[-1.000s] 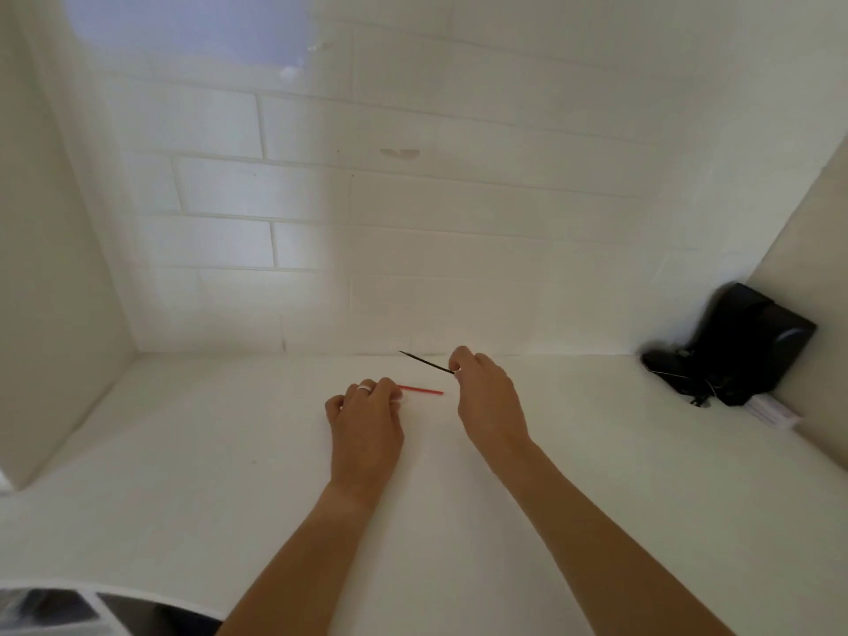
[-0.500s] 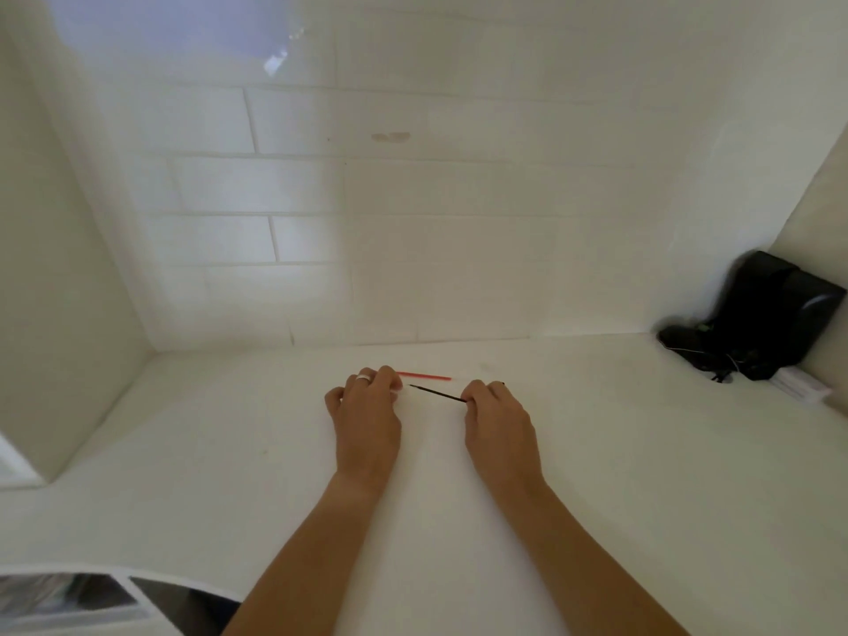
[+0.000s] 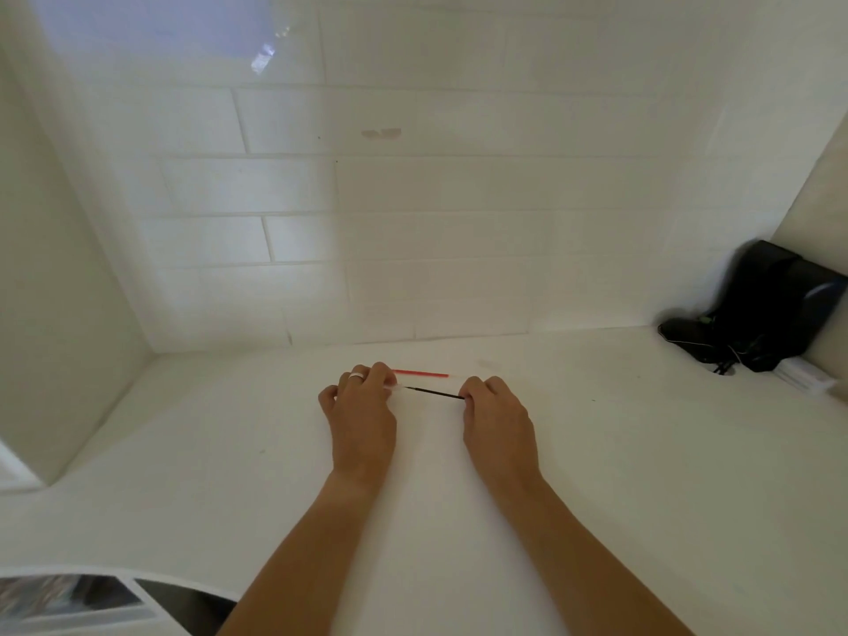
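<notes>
I have both hands low on the white counter (image 3: pixel 642 461), near its back edge where it meets the tiled wall (image 3: pixel 459 213). My right hand (image 3: pixel 498 426) has its fingers curled and pinches the right end of a thin black rod (image 3: pixel 436 393), which runs nearly level, just above or on the surface; I cannot tell which. My left hand (image 3: pixel 362 420), with a ring (image 3: pixel 357 375) on one finger, is also curled, its fingertips pinching a pale clear piece (image 3: pixel 397 386) that meets the rod's left end. A red stick (image 3: pixel 422 373) lies flat just behind the rod, close to parallel with it and apart from it; its left end runs in behind my left fingers, and I cannot tell whether they touch it. To my left a plain side panel (image 3: pixel 55 314) closes the counter off, with a good stretch of surface between it and my left hand. To my right the counter runs wide to the far corner, where a black device (image 3: pixel 775 305) leans against the wall with a small white box (image 3: pixel 803 382) just in front of it, both well apart from my right hand. The counter's front edge (image 3: pixel 137 572) curves across the lower left, near my left forearm.
</notes>
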Tool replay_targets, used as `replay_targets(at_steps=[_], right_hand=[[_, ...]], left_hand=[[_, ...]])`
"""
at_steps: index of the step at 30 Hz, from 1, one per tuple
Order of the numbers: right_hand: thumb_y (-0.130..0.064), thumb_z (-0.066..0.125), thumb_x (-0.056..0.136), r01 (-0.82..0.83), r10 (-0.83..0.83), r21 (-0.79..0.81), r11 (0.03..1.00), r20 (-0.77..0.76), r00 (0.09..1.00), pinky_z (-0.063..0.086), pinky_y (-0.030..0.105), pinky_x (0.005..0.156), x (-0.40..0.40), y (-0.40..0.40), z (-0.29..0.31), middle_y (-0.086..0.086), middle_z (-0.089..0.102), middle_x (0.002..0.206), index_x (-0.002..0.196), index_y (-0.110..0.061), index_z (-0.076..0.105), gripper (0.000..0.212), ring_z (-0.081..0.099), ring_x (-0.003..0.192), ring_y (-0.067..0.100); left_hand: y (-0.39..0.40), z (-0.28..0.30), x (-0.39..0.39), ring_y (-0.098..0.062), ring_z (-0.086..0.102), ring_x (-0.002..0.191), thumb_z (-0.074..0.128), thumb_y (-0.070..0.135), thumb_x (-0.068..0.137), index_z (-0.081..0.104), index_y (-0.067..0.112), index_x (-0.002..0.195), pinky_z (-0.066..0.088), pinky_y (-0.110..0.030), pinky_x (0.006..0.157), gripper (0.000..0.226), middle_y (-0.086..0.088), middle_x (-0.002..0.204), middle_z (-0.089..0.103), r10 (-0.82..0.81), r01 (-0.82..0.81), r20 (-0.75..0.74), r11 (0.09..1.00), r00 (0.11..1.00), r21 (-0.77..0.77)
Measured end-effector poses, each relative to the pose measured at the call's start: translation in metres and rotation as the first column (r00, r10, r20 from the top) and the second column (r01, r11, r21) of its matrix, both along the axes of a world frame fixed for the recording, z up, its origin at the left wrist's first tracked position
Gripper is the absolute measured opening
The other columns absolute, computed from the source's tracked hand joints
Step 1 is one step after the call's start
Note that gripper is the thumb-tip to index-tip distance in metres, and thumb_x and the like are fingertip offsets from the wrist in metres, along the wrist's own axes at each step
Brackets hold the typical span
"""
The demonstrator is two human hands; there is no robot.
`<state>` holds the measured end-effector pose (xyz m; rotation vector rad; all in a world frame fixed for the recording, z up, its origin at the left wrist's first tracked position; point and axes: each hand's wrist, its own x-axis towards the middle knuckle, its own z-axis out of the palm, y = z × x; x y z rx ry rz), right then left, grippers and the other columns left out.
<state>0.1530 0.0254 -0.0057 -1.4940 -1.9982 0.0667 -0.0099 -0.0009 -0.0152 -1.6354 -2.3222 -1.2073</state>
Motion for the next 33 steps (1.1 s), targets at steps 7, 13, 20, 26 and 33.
replay_targets(at_steps=[7, 13, 20, 26, 33], right_hand=[[-0.001, 0.056, 0.091, 0.006, -0.006, 0.009, 1.000, -0.002, 1.000, 0.036, 0.028, 0.055, 0.0003, -0.0006, 0.0023, 0.004, 0.058, 0.091, 0.096, -0.014, 0.064, 0.016, 0.059, 0.066, 0.028], [-0.005, 0.055, 0.094, 0.005, -0.005, 0.000, 1.000, -0.012, 1.000, 0.039, 0.029, 0.056, 0.0011, -0.0012, 0.0011, 0.004, 0.058, 0.091, 0.095, -0.014, 0.064, 0.013, 0.059, 0.067, 0.027], [-0.005, 0.056, 0.093, -0.006, 0.006, 0.014, 1.000, -0.008, 1.000, 0.040, 0.029, 0.055, 0.0007, -0.0015, 0.0017, 0.003, 0.058, 0.091, 0.096, -0.014, 0.064, 0.013, 0.059, 0.067, 0.027], [-0.002, 0.059, 0.090, -0.014, 0.014, 0.048, 0.999, -0.007, 1.000, 0.037, 0.028, 0.053, 0.0015, -0.0029, 0.0022, 0.003, 0.059, 0.089, 0.094, -0.014, 0.065, 0.014, 0.058, 0.063, 0.025], [-0.003, 0.062, 0.089, -0.019, 0.018, 0.066, 0.998, 0.014, 1.000, 0.039, 0.028, 0.051, 0.0005, -0.0023, 0.0015, 0.003, 0.059, 0.088, 0.094, -0.015, 0.065, 0.013, 0.059, 0.061, 0.026]], left_hand=[[-0.0003, -0.0004, 0.0001, -0.009, 0.061, 0.090, 0.049, -0.021, 0.067, 0.062, 0.026, 0.094, 0.016, -0.025, 0.082, 0.055, 0.009, 0.093, 0.061, -0.002, 0.002, -0.003, 1.000, 1.000, 0.013], [0.0007, 0.0000, -0.0006, -0.010, 0.056, 0.091, 0.049, -0.020, 0.071, 0.063, 0.025, 0.094, 0.017, -0.026, 0.083, 0.053, 0.008, 0.093, 0.062, 0.022, -0.022, 0.011, 1.000, 1.000, 0.022], [-0.0006, -0.0006, -0.0007, -0.010, 0.059, 0.090, 0.048, -0.021, 0.065, 0.062, 0.027, 0.091, 0.017, -0.027, 0.085, 0.056, 0.009, 0.091, 0.061, 0.007, -0.007, -0.003, 1.000, 1.000, 0.011], [-0.0019, 0.0007, 0.0001, -0.013, 0.057, 0.091, 0.049, -0.020, 0.064, 0.063, 0.025, 0.092, 0.013, -0.024, 0.085, 0.055, 0.007, 0.092, 0.061, 0.022, -0.022, -0.033, 1.000, 0.999, 0.014], [-0.0030, 0.0004, 0.0006, -0.014, 0.058, 0.091, 0.050, -0.019, 0.065, 0.063, 0.025, 0.090, 0.012, -0.024, 0.084, 0.053, 0.008, 0.091, 0.061, 0.035, -0.035, -0.047, 0.999, 0.998, 0.014]])
